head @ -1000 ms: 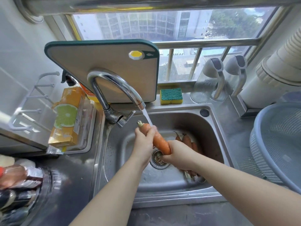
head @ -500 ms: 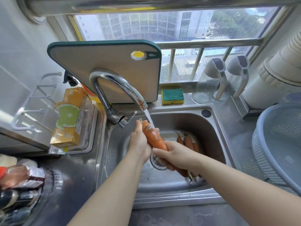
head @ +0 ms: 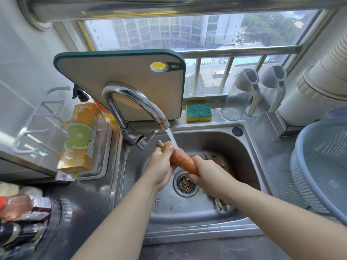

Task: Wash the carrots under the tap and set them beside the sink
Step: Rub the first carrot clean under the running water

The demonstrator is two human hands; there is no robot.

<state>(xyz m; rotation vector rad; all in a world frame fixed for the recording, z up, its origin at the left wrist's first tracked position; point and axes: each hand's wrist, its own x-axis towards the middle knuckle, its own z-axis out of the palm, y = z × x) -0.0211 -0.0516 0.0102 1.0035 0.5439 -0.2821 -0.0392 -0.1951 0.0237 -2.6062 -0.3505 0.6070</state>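
Nearest: two bare forearms reach in from the bottom edge over the dull steel counter (head: pixel 206 250) w/ a scuffed front lip. Sink (head: pixel 249 147) is a rounded stainless basin, wet, w/ a round strainer drain (head: pixel 185 183) holding bits of plant scrap.

Left hand (head: pixel 159 167) is wrapped around the thick top end of a carrot (head: pixel 183 160); its stubby green stalk end pokes out past the fingers. Right hand (head: pixel 208 176) is closed around the tapered lower end. Carrot is orange, wet, slightly rough-skinned, held tilted over the drain, mid-section bare betw. the hands. Water stream (head: pixel 172 138) lands on it right by the left hand's fingers.

Behind the right hand, more carrots (head: pixel 218 162) lie on the basin floor, mostly hidden; count unclear.

Further back: curved chrome tap (head: pixel 131 102), lever toward the basin. Left of sink, an orange carton (head: pixel 80 139) w/ a lime-slice print sits in a clear tray. Right, a pale blue mesh basket (head: pixel 323 166) on the counter. On the sill: green-yellow sponge (head: pixel 198 112), beige cutting board (head: pixel 122 85) w/ dark green rim leaning upright, two clear dispensers (head: pixel 253 94) w/ grey caps.
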